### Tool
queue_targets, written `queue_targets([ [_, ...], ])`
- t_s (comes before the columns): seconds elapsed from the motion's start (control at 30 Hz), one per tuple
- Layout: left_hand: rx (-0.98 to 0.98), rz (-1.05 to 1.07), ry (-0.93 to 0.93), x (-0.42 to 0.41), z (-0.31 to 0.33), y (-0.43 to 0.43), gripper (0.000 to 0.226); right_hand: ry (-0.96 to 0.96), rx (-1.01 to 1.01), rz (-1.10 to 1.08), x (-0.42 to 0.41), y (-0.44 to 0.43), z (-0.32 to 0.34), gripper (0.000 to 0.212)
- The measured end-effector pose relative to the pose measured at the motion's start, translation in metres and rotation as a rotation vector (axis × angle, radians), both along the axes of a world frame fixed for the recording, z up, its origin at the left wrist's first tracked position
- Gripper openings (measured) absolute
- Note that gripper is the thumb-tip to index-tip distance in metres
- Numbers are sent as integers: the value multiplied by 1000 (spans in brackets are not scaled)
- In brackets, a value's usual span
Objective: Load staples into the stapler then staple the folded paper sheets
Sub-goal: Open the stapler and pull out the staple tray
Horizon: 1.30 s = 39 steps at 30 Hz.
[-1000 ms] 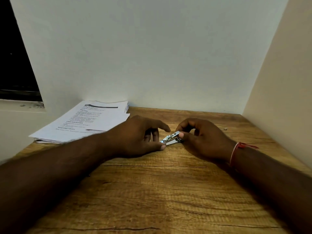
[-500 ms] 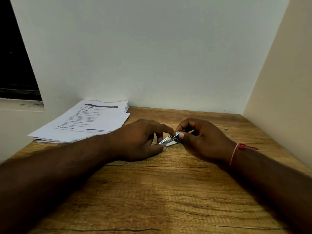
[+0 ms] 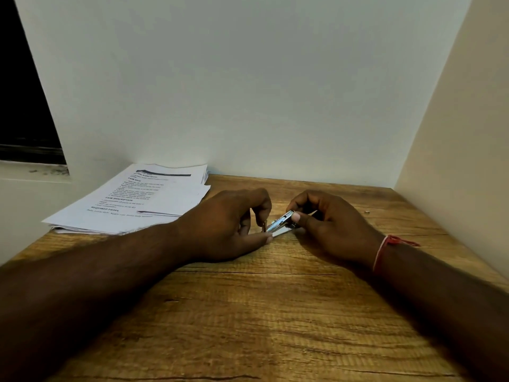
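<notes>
The right hand (image 3: 330,227) is pinching the small stapler (image 3: 281,222), likely light, stiff and slick, by its sides; the left hand (image 3: 228,224) is curling at its tip, hold unclear.

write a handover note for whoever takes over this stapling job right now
Left grip: pinches a small strip, likely staples, at the stapler's left end.
Right grip: holds the stapler, tilted, low end at the table.
Paper sheets: stacked at the table's back left, no hand on them.
Done: nothing certain; cannot tell if staples are seated.
Left: finish loading, close the stapler, staple the sheets.
</notes>
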<state>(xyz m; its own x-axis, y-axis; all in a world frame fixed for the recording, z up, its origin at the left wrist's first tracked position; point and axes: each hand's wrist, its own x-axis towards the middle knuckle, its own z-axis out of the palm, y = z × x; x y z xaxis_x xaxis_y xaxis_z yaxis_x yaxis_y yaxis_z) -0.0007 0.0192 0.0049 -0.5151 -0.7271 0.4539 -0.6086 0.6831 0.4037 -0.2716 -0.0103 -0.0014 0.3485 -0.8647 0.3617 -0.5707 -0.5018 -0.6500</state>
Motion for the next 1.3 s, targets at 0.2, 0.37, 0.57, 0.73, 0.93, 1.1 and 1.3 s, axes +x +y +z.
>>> queue_targets([
  [0.2, -32, 21, 57, -1, -3, -1, 32, -61, -117, 18, 5, 9, 7, 9],
  [0.37, -60, -9, 88, 0, -5, -5, 24, -114, -161, 47, 12, 15, 9, 9],
  [0.57, 9, -8, 161, 3, -4, -6, 26, -60, -226, 49, 17, 20, 12, 49],
  [0.73, 34, 26, 195, 2, -3, -5, 28, -65, -243, 66, 19, 27, 16, 84],
  [0.93, 42, 56, 210, -1, 0, -3, 30, -22, -266, 24, 16, 23, 12, 29],
  [1.1, 52, 98, 198, -1, 1, -3, 34, -59, -183, -16, 11, 14, 11, 11],
  [1.3, 94, 110, 165, 7, 2, -7, 29, 61, -46, -27, 4, 6, 8, 10],
])
